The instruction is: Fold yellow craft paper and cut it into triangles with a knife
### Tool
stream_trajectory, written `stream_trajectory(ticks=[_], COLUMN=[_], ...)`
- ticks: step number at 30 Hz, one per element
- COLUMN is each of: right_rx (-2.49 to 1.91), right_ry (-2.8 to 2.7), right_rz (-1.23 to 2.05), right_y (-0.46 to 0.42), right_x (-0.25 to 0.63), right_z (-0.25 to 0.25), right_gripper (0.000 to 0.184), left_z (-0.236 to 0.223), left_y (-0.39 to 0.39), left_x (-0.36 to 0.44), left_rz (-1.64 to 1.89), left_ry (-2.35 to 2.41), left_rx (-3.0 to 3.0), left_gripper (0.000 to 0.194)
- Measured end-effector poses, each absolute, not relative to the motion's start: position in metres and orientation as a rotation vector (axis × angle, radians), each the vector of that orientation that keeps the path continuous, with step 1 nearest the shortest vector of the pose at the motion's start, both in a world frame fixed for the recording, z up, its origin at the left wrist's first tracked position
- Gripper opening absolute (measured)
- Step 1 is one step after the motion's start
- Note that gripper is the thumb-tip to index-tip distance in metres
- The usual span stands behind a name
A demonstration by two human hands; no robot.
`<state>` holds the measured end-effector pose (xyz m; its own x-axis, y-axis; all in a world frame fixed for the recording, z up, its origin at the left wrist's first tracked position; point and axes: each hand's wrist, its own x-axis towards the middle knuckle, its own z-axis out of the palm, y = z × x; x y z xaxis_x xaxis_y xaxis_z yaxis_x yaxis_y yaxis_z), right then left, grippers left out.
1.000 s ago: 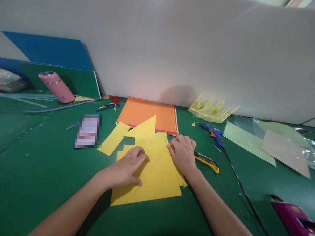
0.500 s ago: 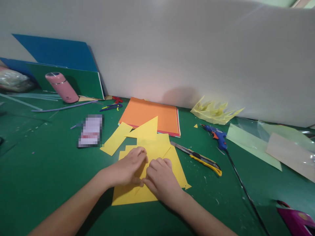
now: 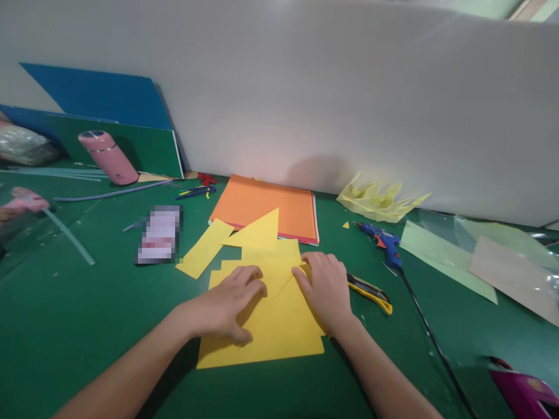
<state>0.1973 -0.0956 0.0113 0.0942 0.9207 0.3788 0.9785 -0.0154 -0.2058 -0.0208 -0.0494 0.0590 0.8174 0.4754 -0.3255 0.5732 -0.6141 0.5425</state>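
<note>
Several cut pieces of yellow paper (image 3: 279, 331) overlap on the green table in front of me. My left hand (image 3: 227, 299) lies on their left side, fingers spread and thumb apart, holding nothing. Over the right side, my right hand (image 3: 325, 288) has its thumb and fingers closed on the edge of a yellow paper piece; much of that piece is hidden by the hand. Just beyond it lies a yellow-handled utility knife (image 3: 371, 294), its blade end covered by my right hand. A yellow paper triangle (image 3: 262, 230) points toward the orange sheets (image 3: 266, 201).
A blue glue gun (image 3: 384, 241) with a black cord lies at right, near a spiky yellow paper shape (image 3: 382, 201). On the left are a phone (image 3: 159, 233) and a pink bottle (image 3: 111, 160). Another person's hand (image 3: 7, 212) is by a pink object (image 3: 28, 199) and pale strip.
My right hand has moved right and away from me, off the middle of the yellow paper. My left hand stays, its fingers wider apart. At left, another person's hand has appeared with a pink object.
</note>
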Motion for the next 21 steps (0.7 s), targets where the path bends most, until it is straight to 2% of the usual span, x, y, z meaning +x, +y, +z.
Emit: stream_trajectory(ticks=[4,9,17,21], right_rx=[-1.93,-1.78,-1.52,-1.419], right_ry=[-1.799,-1.554,-1.166,-1.05], right_rz=[-0.084,0.176,0.497,0.616], right_y=[-0.094,-0.094,-0.086,-0.082], right_x=[0.2,0.195,0.191,0.189], right_z=[0.008,0.007,0.005,0.003], right_gripper=[0.022,0.029,0.019,0.029], left_z=[0.057,0.053,0.051,0.049], left_y=[-0.048,-0.048,-0.046,-0.04], left_x=[-0.021,-0.021,-0.009,-0.009], left_rz=[-0.201,-0.11,0.223,0.376], left_ry=[0.731,0.693,0.825,1.061], left_rx=[2.371,2.373,2.295,2.285], left_gripper=[0.068,0.066,0.022,0.019])
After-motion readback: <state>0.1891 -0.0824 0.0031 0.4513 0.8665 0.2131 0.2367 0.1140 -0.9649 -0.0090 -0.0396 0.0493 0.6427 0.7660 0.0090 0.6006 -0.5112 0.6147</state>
